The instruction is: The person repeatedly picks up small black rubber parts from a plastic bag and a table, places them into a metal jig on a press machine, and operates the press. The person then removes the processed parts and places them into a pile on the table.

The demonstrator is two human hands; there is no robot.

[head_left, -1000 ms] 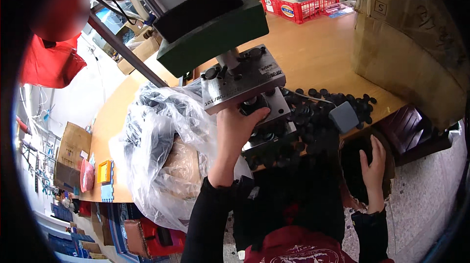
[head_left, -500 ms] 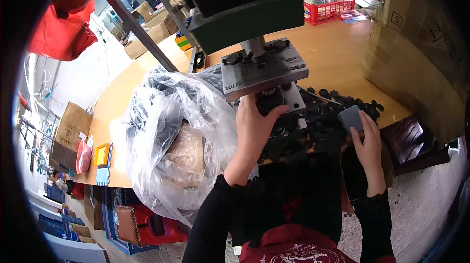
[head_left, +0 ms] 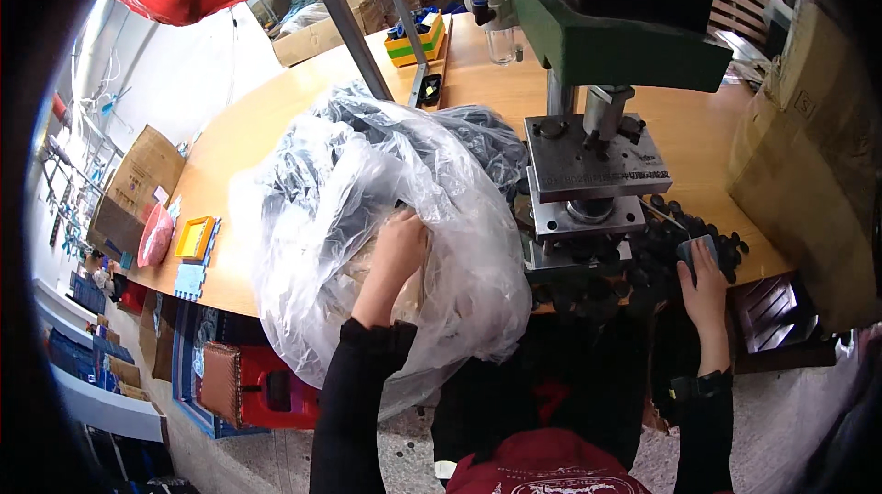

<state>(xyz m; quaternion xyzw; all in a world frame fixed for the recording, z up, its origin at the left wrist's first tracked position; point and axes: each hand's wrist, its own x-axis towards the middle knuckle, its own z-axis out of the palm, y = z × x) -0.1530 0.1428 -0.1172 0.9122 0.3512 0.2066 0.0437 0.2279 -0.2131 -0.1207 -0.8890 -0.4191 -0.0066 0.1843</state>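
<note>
My left hand is down in the mouth of a large clear plastic bag. Its fingers are curled, and whatever is in them is hidden. My right hand closes over a small grey block, the thumb along its left side and the fingers across its top. The block lies among many small black round pieces. Between my hands stands a green press. Under its head hangs a thick steel plate, above a lower steel plate.
A tall cardboard box borders the wooden table on the right. Slanting metal posts rise behind the bag. A yellow tray and a pink bowl sit at the left edge. Below is a red stool.
My left hand has left the press's plates and moved left into the plastic bag. My right hand has shifted farther over the grey block. The whole view has swung left.
</note>
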